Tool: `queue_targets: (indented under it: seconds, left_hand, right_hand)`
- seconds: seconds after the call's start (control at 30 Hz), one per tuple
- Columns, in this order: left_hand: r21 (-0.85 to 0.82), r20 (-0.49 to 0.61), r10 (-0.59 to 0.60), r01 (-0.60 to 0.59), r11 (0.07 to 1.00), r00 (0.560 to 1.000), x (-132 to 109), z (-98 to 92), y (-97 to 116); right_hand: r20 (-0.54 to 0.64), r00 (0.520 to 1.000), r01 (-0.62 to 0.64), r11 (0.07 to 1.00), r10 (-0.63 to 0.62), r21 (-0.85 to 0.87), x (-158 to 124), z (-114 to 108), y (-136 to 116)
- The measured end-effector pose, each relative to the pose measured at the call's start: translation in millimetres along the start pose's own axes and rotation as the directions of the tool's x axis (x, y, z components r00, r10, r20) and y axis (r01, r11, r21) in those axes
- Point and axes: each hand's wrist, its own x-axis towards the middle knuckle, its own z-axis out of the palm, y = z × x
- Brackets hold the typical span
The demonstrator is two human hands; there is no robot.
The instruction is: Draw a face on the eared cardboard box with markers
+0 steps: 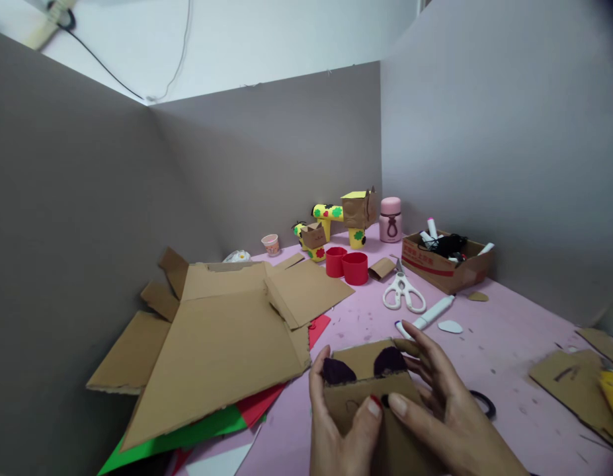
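Note:
A small folded cardboard piece (368, 380) with two dark purple ear-like patches sits low in the middle of the view, held between both hands over the pink table (504, 350). My left hand (336, 430) grips its left side, thumb pressed on the front face. My right hand (445, 410) wraps the right side, thumb on the front next to the left thumb, fingers spread behind the piece. A small black dot shows on the cardboard between the thumbs.
Large flat cardboard sheets (221, 330) lie left over green and red paper (187, 436). White scissors (403, 291), a white marker (430, 316), two red cups (348, 264), yellow cardboard figures (336, 225), a pink jar (390, 220) and a box of supplies (448, 261) stand behind. Grey partitions surround.

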Motion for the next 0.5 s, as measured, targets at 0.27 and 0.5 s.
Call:
queue_targets:
  seconds: [0.27,0.5]
  left_hand:
    - [-0.018,-0.014,0.074,-0.074,0.997,0.997,1,-4.4,-10]
    - [0.111,-0.045,0.099,-0.094,0.989,0.994,-1,4.5,-4]
  right_hand:
    - [0.007,1.0,0.008,0.998,-0.008,0.062,2,1,-5]
    - [-0.039,0.999,0.034,0.997,-0.032,0.064,0,6,-13]
